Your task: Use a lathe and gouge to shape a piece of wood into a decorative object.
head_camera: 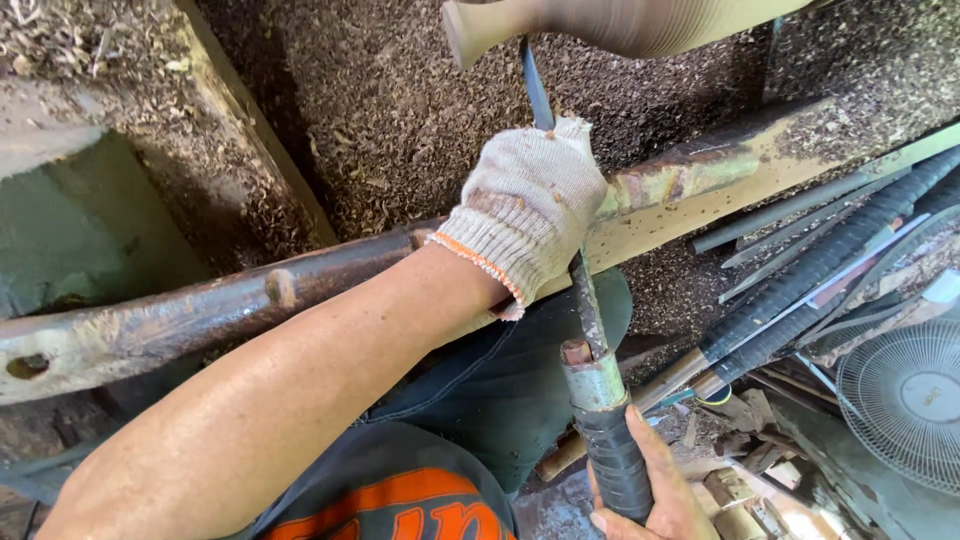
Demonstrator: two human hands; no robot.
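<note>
Wooden workpiece point(620, 25) meets a turning chisel point(536, 95).
Gloved left hand point(525, 205) clamps the blade on the rusty tool rest point(200, 310); right hand point(655, 490) grips its taped handle point(612, 450).

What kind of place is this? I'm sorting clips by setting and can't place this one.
Most likely a wood-turning workshop. A pale wooden workpiece blurs as if spinning on a lathe, the gloved left hand steadies a long chisel on a worn tool rest bar, and wood shavings cover everything.
</note>
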